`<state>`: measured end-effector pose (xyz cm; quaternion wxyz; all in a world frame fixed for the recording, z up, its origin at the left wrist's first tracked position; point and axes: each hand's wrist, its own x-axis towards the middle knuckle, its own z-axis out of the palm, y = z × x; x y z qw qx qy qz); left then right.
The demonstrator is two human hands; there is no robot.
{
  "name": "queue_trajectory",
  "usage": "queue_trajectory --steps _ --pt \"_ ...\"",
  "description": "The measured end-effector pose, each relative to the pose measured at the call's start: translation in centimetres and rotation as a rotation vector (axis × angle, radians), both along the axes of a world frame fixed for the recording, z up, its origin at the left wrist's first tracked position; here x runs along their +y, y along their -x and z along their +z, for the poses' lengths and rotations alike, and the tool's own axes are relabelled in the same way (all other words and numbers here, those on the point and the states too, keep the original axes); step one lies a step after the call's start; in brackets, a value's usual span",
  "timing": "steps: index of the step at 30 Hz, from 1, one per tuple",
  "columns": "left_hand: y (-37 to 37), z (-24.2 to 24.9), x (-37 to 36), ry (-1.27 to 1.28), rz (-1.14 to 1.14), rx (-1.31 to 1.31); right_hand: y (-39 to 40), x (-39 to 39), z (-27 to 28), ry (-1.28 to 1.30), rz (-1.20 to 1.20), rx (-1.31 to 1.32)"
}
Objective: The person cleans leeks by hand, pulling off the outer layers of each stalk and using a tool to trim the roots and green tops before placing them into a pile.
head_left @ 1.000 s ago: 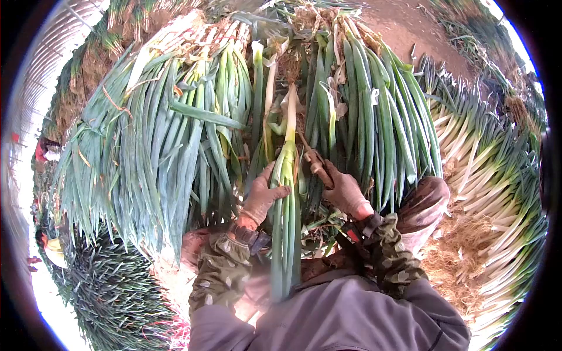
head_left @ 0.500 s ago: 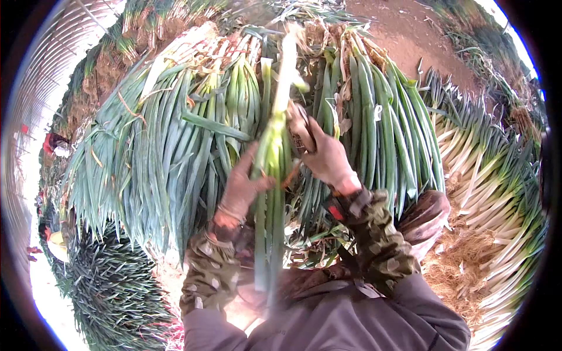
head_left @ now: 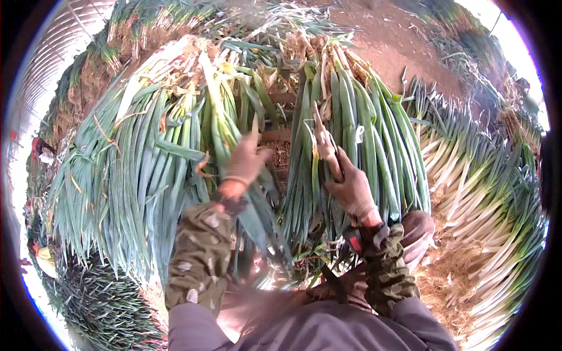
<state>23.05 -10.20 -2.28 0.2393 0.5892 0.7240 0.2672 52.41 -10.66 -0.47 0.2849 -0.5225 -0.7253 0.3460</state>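
Note:
My gloved left hand (head_left: pixel 246 161) is shut on a long green leek (head_left: pixel 218 111) that lies slanted, white end up and to the left, over the big left heap of leeks (head_left: pixel 134 164). The leek and hand are blurred by motion. My gloved right hand (head_left: pixel 353 190) is apart from it, to the right, in front of the middle bundle of leeks (head_left: pixel 374 128). It grips a short brownish tool (head_left: pixel 325 140), seemingly a knife, pointing up. Camouflage sleeves cover both forearms.
A third heap of leeks with white stalks (head_left: pixel 480 175) lies at the right. Dry roots and trimmings (head_left: pixel 451 275) cover the ground beside my knee (head_left: pixel 418 228). Bare soil (head_left: pixel 398 41) shows at the top, and dark green leaf tips (head_left: pixel 99 304) at the lower left.
The leek stood upright between both hands; now my left hand has swung it left over the heap. My right hand has come off it and dropped lower right with the tool.

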Motion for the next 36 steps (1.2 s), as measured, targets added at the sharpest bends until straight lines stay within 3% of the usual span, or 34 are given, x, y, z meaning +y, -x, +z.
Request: queue_trajectory --steps 2,3,5,7,8,11,12,16,17,20,21,23,25,26,31,32,36 --pt "-3.0 -6.0 4.1 -0.087 -0.055 0.014 -0.8 -0.2 -0.2 0.013 0.017 0.063" --pt "-4.8 -4.4 6.4 0.116 -0.037 -0.099 -1.2 -0.2 0.2 0.042 -0.007 -0.001" --pt "-6.6 -8.1 11.1 0.130 0.056 -0.140 -2.2 -0.3 -0.1 0.048 -0.028 0.061" --pt "-8.4 -8.8 14.2 0.330 0.084 -0.145 -2.9 -0.5 0.2 0.106 -0.042 0.059" --pt "-9.0 -10.0 15.4 0.217 -0.114 0.158 -3.4 -0.6 -0.3 0.112 -0.041 0.071" --pt "-10.5 -13.2 15.9 0.042 0.306 0.147 -4.1 -0.4 -1.4 0.152 -0.025 0.083" --pt "-9.6 -12.6 15.8 0.139 0.279 0.131 -3.9 -0.3 -1.3 0.179 -0.004 0.072" --pt "-6.8 -8.7 13.7 0.021 0.100 -0.257 -3.9 -0.9 -0.9 0.224 0.056 0.134" --pt "-6.5 -8.3 13.5 0.112 0.116 -0.311 -4.1 -1.0 0.0 0.287 0.025 0.136" --pt "-6.4 -6.6 10.4 0.083 0.097 -0.254 -5.3 -1.1 -0.2 0.170 0.023 0.185" --pt "-6.4 -6.7 8.9 0.091 0.087 -0.344 -5.6 -1.4 -0.2 0.139 0.027 0.159" --pt "-5.8 -7.5 5.5 0.029 0.022 -0.169 -6.1 -2.4 0.6 0.184 0.051 0.137" --pt "-8.1 -2.6 0.8 0.238 0.105 -0.200 -6.5 -3.9 0.9 0.257 0.089 0.113" --pt "-7.6 -5.9 -1.4 0.089 0.077 -0.180 -6.5 -4.7 1.0 0.290 0.125 0.100" --pt "-8.0 -6.5 -8.5 0.116 0.152 -0.232 -6.6 -5.5 0.8 0.329 0.090 -0.028" --pt "-7.1 -6.4 -8.9 0.231 0.127 -0.281 -6.5 -5.5 0.9 0.350 0.125 -0.046" --pt "-6.0 -3.9 -5.2 -0.227 0.161 0.305 -6.2 -5.0 -1.0 0.240 0.173 0.000"
